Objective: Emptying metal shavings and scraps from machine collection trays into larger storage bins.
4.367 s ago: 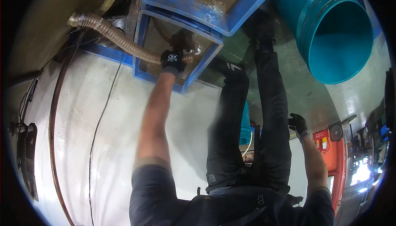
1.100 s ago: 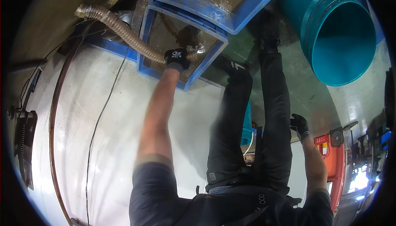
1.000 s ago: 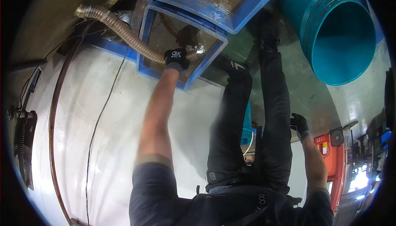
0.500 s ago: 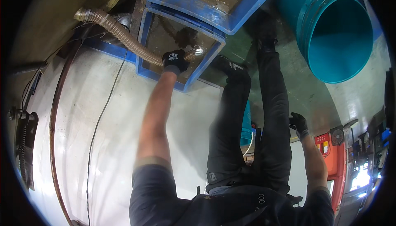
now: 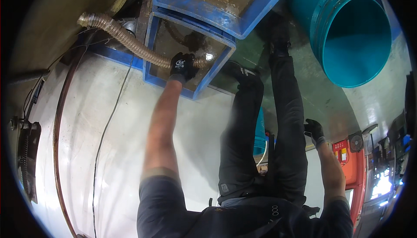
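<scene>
My left hand (image 5: 182, 66), in a black glove, grips a beige corrugated hose (image 5: 137, 48) near its end. The hose end lies over the lower blue crate (image 5: 150, 42), which seems to hold murky liquid with a bright glint. A dark reflection shows on the liquid beside my hand. My right hand (image 5: 313, 129), also gloved in black, rests by my right leg (image 5: 284, 108). Its fingers look loosely apart, with nothing seen in them.
A second blue crate (image 5: 239, 27) with a wet, brownish inside stands beyond the first. At the right is a large teal bucket (image 5: 323, 47). A thin black cable (image 5: 108, 123) and a rusty bar (image 5: 57, 129) run at the left. Orange-red equipment (image 5: 354, 164) stands at the lower right.
My left hand and the hose end have shifted slightly toward me, and the hand has turned a little. My right hand has stayed in place.
</scene>
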Motion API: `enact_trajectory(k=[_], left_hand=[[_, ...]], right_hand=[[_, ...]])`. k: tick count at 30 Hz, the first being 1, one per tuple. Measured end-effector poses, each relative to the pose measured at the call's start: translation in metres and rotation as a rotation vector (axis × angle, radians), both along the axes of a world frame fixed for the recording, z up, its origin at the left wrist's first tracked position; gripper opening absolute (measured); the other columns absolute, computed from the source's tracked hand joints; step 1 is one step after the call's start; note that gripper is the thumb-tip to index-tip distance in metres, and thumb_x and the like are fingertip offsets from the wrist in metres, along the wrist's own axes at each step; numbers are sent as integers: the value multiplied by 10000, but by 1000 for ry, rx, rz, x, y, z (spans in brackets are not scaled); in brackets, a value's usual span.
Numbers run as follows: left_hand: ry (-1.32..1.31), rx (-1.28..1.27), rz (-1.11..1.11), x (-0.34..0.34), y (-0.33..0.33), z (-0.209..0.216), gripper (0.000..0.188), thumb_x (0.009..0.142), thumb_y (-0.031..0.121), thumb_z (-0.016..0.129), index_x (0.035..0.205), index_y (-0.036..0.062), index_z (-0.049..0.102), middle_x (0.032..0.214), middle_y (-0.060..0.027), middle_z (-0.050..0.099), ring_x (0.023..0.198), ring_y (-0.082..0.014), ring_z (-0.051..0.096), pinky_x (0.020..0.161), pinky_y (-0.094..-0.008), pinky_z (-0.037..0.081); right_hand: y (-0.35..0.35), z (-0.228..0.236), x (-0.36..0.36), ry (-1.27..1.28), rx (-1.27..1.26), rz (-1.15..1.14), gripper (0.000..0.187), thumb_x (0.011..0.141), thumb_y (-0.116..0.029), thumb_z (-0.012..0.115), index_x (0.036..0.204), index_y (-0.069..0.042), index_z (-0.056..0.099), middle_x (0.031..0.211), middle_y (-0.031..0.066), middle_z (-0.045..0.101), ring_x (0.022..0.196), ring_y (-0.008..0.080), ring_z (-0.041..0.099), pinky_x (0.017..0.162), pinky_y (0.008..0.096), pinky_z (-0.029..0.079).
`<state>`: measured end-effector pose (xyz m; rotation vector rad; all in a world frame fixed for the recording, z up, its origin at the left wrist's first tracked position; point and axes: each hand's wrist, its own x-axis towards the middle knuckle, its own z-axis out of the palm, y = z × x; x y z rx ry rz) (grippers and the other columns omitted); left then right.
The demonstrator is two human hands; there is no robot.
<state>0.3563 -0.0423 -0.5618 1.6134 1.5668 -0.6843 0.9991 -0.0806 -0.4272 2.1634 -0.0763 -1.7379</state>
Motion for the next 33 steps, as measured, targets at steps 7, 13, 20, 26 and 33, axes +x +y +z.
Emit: enact_trajectory(k=[7, 13, 20, 26, 33], left_hand=[[-108, 3, 86, 23, 39, 20, 385, 737, 370, 671, 1018, 109, 637, 941, -149, 664, 929, -316, 612, 813, -429, 481], [-434, 412, 196, 65, 108, 1, 412, 763, 415, 657, 1095, 172, 631, 946, -146, 670, 845, -369, 632, 759, -462, 506], [1, 247, 394, 105, 271, -22, 639, 793, 566, 550, 1206, 78, 558, 1177, -198, 597, 1049, -358, 592, 908, -444, 469], [238, 658, 161, 116, 255, -55, 709, 806, 480, 537, 1349, 35, 439, 1365, -157, 471, 1251, -292, 450, 1065, -432, 309], [-204, 854, 451, 112, 185, 11, 523, 857, 281, 600, 1278, -9, 489, 1226, -224, 557, 1101, -387, 539, 974, -456, 408]], right_hand=[[7, 0, -5, 23, -3, -32, 304, 896, -338, 587, 1096, -110, 611, 906, 80, 675, 745, 189, 647, 655, 357, 492], [7, -3, -4, 69, -13, 24, 350, 884, -391, 536, 1130, -153, 605, 935, 65, 690, 818, 188, 646, 726, 383, 468], [18, 5, -10, -7, 6, 1, 283, 895, -304, 603, 1100, -109, 608, 893, 74, 674, 737, 193, 646, 659, 361, 482], [12, 10, 11, -76, -58, -11, 294, 890, -309, 608, 1102, -105, 608, 885, 79, 673, 747, 195, 650, 650, 357, 484], [64, 14, -21, -68, 91, -4, 299, 895, -325, 599, 1098, -105, 612, 909, 87, 670, 761, 201, 652, 672, 360, 490]])
